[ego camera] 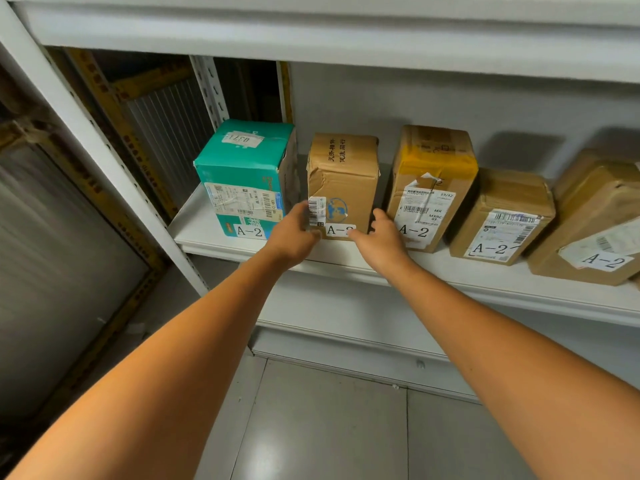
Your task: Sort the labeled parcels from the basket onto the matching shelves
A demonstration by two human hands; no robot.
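brown A-2 parcel [341,174] stands upright on the shelf [207,233], right between my grips, left hand [294,235] and right hand [382,235] clamped on its sides, equally near

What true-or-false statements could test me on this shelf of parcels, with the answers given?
1. The left hand and right hand hold the same brown parcel. True.
2. The leftmost parcel is red. False: it is a teal parcel.
3. The teal parcel bears an A-2 label. True.
4. The yellow-taped parcel lies on the floor. False: it stands on the shelf, just right of the held one.
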